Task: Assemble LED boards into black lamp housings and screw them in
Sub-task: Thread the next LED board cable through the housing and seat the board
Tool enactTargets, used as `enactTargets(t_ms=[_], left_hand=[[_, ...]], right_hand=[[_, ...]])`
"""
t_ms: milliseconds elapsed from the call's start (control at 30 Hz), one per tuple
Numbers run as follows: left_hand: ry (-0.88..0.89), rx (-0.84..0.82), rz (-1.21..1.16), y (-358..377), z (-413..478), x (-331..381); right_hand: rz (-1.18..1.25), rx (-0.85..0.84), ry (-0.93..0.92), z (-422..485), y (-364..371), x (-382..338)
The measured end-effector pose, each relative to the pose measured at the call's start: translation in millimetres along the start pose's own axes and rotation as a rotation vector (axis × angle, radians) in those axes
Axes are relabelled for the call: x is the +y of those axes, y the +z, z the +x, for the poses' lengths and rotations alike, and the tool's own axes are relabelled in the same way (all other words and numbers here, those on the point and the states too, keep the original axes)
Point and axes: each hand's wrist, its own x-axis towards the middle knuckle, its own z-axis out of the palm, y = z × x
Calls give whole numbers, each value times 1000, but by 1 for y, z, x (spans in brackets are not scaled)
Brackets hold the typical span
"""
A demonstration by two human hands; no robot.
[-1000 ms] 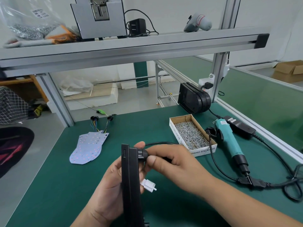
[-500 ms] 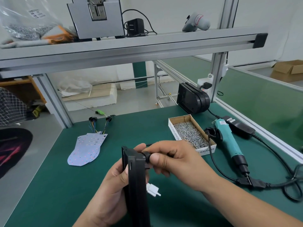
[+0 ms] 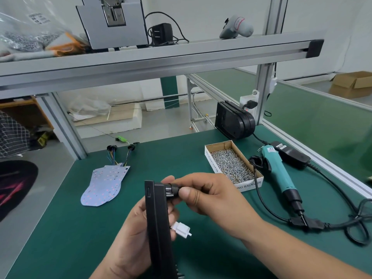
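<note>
The housing (image 3: 159,228), turned slightly broadside half a second ago, is edge-on to the camera again and stands close to upright; both hands have kept their places on it. At the right of the green surface (image 3: 70,228) an open cardboard box (image 3: 209,158) is filled nearly to the rim with small silver screws (image 3: 231,168). On the shelf (image 3: 181,51) above, at the left, a clear bag (image 3: 26,31) holds small grey pieces too blurred to identify. The left hand (image 3: 128,238) grips the housing from its left side with the fingers curled round behind it, their tips showing past the right edge. The right hand (image 3: 213,200) pinches a black round plug (image 3: 171,190) between thumb and forefinger, and the plug sits against the housing's right face near the top. Its other fingers are curled in. A white connector (image 3: 182,228) sticks out from the housing's right side lower down, untouched by the right hand. The LED boards (image 3: 104,186) lie in a small stack on the surface to the left, well apart from the hands, with coloured wires running from their far end. A teal screwdriver (image 3: 279,174) lies just beside the box on its right. More black housings (image 3: 233,121) stand at the back edge.
</note>
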Motion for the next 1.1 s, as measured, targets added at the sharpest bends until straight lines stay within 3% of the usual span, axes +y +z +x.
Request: enactTargets(t_ms=[200, 367, 533, 700, 1100], left_hand=[[72, 101, 109, -1, 4, 1], [134, 62, 104, 1, 2, 6], [274, 115, 245, -10, 5, 3], [345, 154, 323, -11, 5, 6], [379, 173, 346, -12, 8, 3]], right_hand=[[99, -72, -40, -3, 1, -3], [-3, -31, -61, -4, -2, -5], [-27, -151, -95, -4, -6, -13], [-355, -25, -141, -3, -11, -10], [-357, -45, -138, -4, -15, -16]])
